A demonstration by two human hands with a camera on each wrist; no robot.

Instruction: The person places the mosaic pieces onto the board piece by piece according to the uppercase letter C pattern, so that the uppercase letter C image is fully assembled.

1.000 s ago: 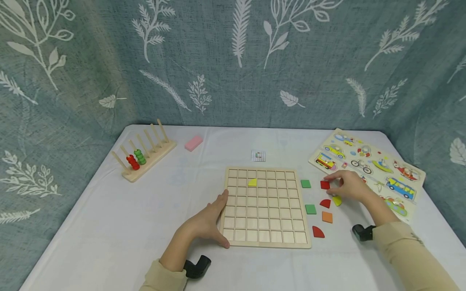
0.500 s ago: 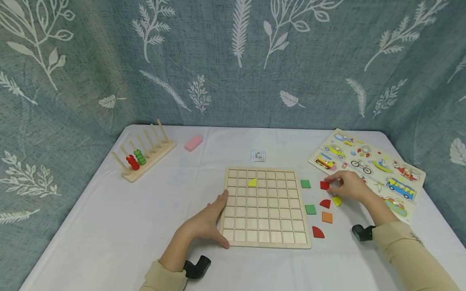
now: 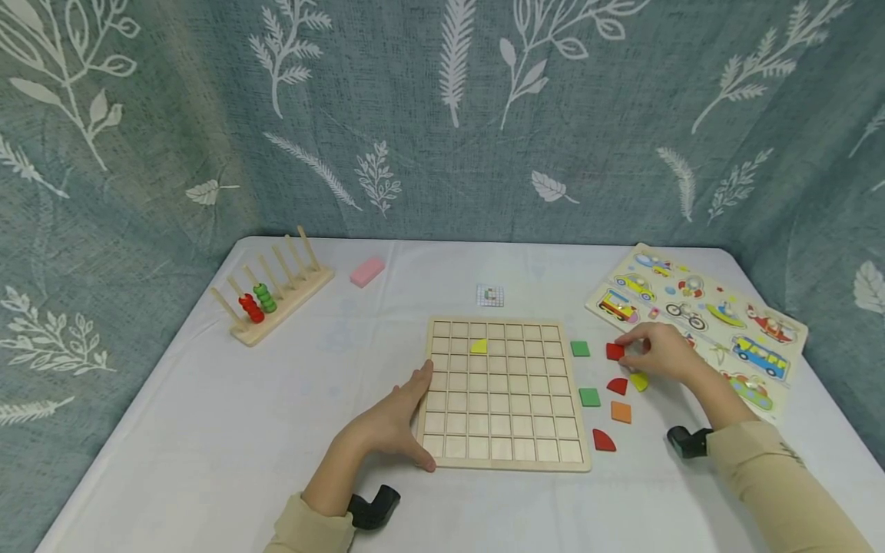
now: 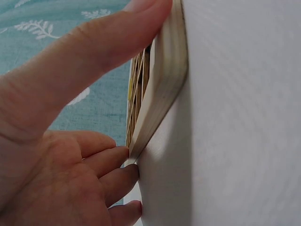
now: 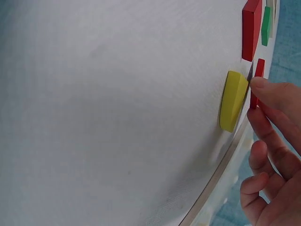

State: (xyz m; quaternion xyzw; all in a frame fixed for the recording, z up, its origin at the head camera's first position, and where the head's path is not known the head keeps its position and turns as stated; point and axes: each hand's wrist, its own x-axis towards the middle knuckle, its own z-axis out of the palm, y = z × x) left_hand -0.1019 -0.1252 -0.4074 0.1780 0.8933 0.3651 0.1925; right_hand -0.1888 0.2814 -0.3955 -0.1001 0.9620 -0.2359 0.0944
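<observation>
Right hand (image 3: 665,352) has its grip pinched on the red square tile (image 3: 614,351), just right of the wooden grid board (image 3: 503,392) on the bench (image 3: 207,430). Left hand (image 3: 389,421) lies open, fingers straight against the board's left edge, thumb on top. Yellow quarter piece (image 3: 479,346) sits in the board's second row.

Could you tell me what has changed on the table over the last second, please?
Almost nothing. The right hand stays at the red square piece, fingertips touching it; whether it has gripped it cannot be told. The piece has barely shifted, if at all. The left hand still steadies the wooden grid board at its left edge. The yellow piece in the board and the loose pieces lie as before.
</observation>
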